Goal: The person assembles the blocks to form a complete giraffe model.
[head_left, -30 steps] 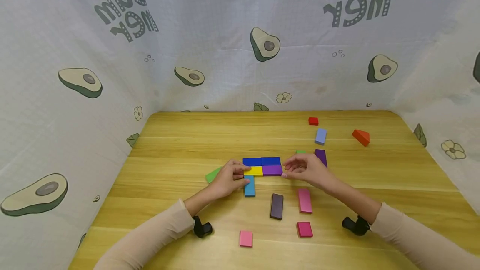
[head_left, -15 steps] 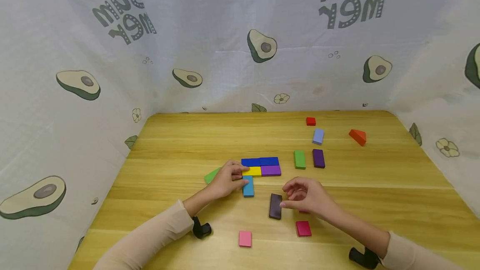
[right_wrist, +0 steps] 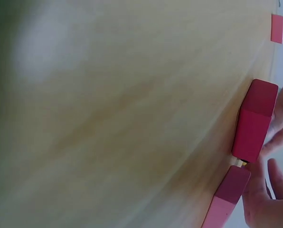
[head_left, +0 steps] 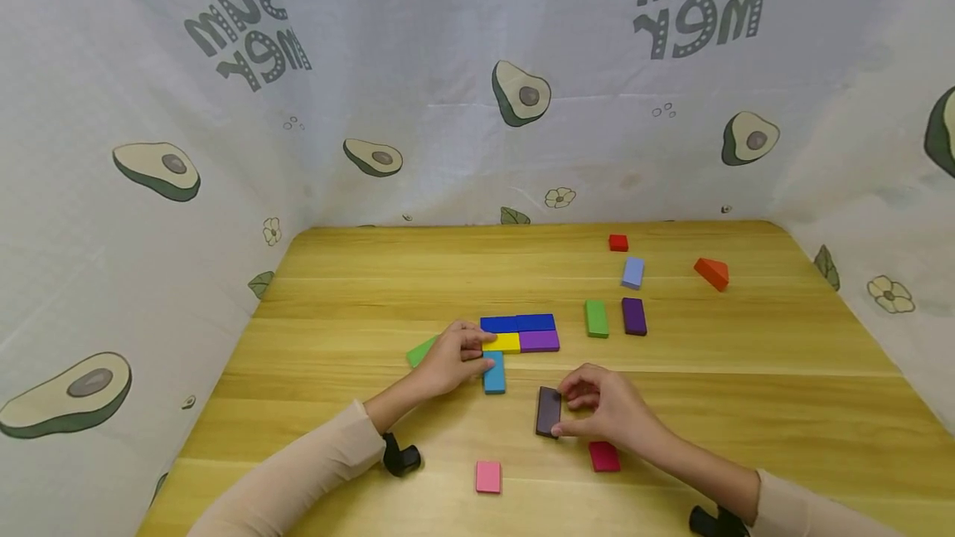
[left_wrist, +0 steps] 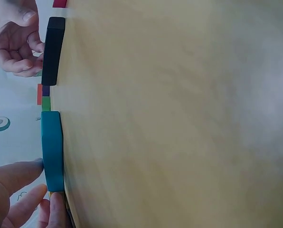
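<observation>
Five blocks (head_left: 525,341) sit grouped, our left hand (head_left: 451,359) resting parted fingers on the yellow and light-blue ones, while our right hand (head_left: 610,409), thumb and fingers apart, reaches the dark block (head_left: 548,413), among several we judge left loose.

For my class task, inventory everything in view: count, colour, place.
Paired blocks: 2, blue, centre
Adjoining blocks: 2, yellow, light blue, centre
End block: 1, purple, beside yellow
Matching blocks: 2, green, left and right
Dark block: 1, blackish, nearer front
Farther blocks: 3, red, pale blue, dark purple, right
Wedge: 1, orange, far right
Stubby blocks: 2, crimson, pink, front
Long block: 1, pink, near crimson
Table: 1, yellowish, underneath
Cloth: 1, patterned white, around
Wrist devices: 2, black, at wrists
Sleeves: 2, beige, forearms
Left hand: 1, at adjoining blocks
Right hand: 1, at dark block
</observation>
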Demonstrator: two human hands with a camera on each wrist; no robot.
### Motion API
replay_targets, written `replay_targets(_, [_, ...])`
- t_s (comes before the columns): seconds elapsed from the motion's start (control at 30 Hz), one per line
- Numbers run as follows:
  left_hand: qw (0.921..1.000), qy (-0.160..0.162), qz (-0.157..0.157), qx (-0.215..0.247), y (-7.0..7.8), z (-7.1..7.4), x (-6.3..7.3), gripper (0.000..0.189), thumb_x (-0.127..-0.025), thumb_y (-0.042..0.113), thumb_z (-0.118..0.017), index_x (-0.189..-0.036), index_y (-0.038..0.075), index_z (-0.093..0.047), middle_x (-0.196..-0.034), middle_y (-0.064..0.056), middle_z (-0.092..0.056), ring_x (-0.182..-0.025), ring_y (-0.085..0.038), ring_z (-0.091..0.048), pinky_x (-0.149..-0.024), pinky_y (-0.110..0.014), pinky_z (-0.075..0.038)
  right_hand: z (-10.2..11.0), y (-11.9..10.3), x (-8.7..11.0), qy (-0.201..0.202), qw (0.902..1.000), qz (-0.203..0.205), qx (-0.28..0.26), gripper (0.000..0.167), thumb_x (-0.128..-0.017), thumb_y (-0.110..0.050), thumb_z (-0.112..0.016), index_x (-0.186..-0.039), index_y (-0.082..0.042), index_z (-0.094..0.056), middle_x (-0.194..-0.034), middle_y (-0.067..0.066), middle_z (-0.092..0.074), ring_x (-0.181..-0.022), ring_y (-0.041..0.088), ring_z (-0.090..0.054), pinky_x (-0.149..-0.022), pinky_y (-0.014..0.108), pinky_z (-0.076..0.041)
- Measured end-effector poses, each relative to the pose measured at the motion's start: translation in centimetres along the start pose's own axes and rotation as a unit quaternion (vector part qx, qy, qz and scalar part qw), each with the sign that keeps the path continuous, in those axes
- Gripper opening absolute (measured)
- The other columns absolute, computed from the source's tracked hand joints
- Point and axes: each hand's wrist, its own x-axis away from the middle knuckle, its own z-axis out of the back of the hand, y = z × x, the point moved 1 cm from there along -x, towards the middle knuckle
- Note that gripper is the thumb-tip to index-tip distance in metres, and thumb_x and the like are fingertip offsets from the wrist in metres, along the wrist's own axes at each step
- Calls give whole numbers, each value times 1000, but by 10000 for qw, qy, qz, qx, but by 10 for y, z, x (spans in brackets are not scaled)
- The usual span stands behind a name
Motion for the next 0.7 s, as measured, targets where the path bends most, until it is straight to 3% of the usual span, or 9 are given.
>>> replay_targets(0.7, [9999,-14,-18,-109,0,0,-2,37,-90,0,-72,-126,-5,-66,-118,-14,-52,-102,-25,-57,-91,-32,-53,-4,2,-4,-30,9995,43,322,53,-60,-7,-96,-102,3,-65,-103,10,-63,-90,24,-68,-76,26,-57])
